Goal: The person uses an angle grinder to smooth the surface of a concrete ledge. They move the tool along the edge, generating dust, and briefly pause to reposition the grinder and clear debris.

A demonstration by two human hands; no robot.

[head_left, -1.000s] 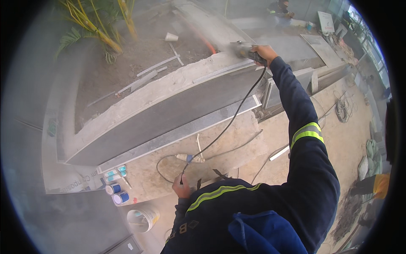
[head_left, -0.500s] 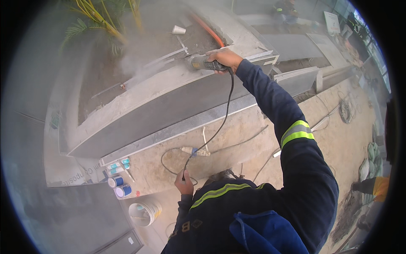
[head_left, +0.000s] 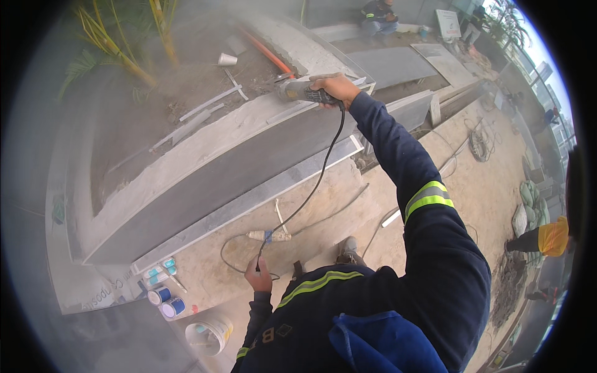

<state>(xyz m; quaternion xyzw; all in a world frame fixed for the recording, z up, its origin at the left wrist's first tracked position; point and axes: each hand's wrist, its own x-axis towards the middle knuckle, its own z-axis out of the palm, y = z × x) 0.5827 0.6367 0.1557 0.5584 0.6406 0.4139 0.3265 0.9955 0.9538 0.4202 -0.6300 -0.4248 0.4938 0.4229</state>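
Note:
My right hand (head_left: 333, 89) grips a grey angle grinder (head_left: 297, 91) on the pale concrete top of a planter wall (head_left: 200, 142); dust hazes the area around it. A black cord (head_left: 324, 164) runs from the tool down to my left hand (head_left: 257, 273), which holds it low down, beside a white plug connector (head_left: 268, 235) on the dusty ledge (head_left: 322, 209). A long grey strip with a white edge (head_left: 242, 204) lies along the wall's foot. An orange pipe (head_left: 267, 53) and thin white strips (head_left: 208, 104) lie in the soil behind the tool.
Paint cans (head_left: 172, 307), tubes (head_left: 159, 271) and a white bucket (head_left: 209, 336) stand at the lower left. Coiled cables (head_left: 481, 144) and sacks (head_left: 530, 198) lie at the right. Workers squat at the back (head_left: 379, 18) and stand at the right edge (head_left: 550, 238). Palms (head_left: 127, 56) rise from the planter.
My right hand and the grinder moved left from one second ago to half a second ago and stay near there. The dust shifted. The whole view has moved slightly. My left hand still holds the cord.

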